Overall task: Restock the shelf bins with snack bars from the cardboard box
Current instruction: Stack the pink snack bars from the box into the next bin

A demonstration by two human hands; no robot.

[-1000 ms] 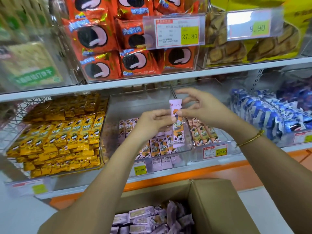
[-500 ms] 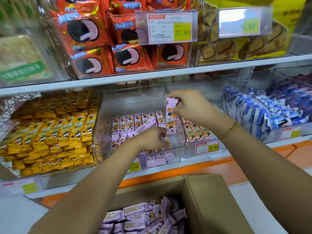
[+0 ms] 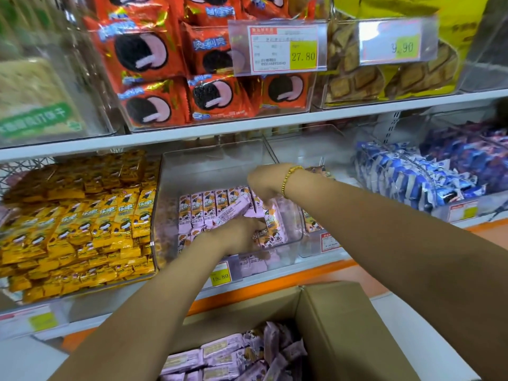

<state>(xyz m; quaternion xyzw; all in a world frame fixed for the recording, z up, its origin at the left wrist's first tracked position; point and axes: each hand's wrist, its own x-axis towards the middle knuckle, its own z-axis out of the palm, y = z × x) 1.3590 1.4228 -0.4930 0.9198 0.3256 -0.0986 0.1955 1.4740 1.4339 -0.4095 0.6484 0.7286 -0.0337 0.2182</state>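
pink wrappers with a dark biscuit picture cover the snack bars [image 3: 211,207], which stand in an upright row inside the clear bin [image 3: 214,163] on the lower shelf. both hands are down in that bin: the left hand [image 3: 236,233] presses fingers onto bars at the front, one bar lying slantwise above it, though i cannot tell whether it grips any; the right hand [image 3: 265,181], a gold bracelet [image 3: 288,180] on its wrist, curls closed around bars at the row's right end. more pink bars lie jumbled in the open cardboard box [image 3: 343,334] below. yellow bars [image 3: 82,224] fill the bin left of it, blue packets [image 3: 406,177] the bin to the right.
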